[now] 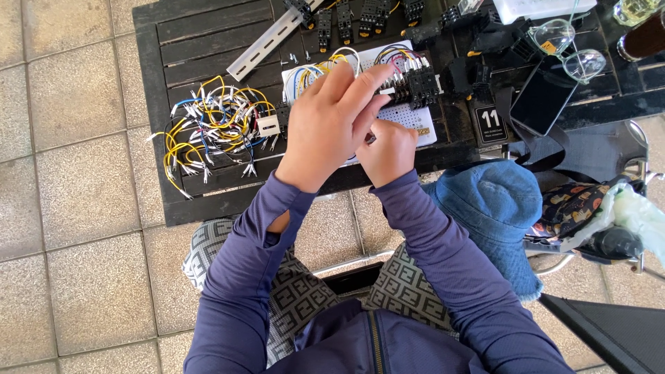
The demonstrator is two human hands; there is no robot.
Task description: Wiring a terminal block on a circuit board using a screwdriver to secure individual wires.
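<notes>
Board (415, 119) (white, wired) beneath both hands (360, 131).

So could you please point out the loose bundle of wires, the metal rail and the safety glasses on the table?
Bundle of wires (211, 128), head view, on the middle of the tangle.
Metal rail (267, 45), head view, mid-length of the rail.
Safety glasses (554, 34), head view, on one clear lens.

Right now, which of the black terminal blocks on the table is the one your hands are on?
The black wired block on the white perforated board, under the left hand fingertips. The other blocks lie untouched in a row along the table's far edge.
</notes>
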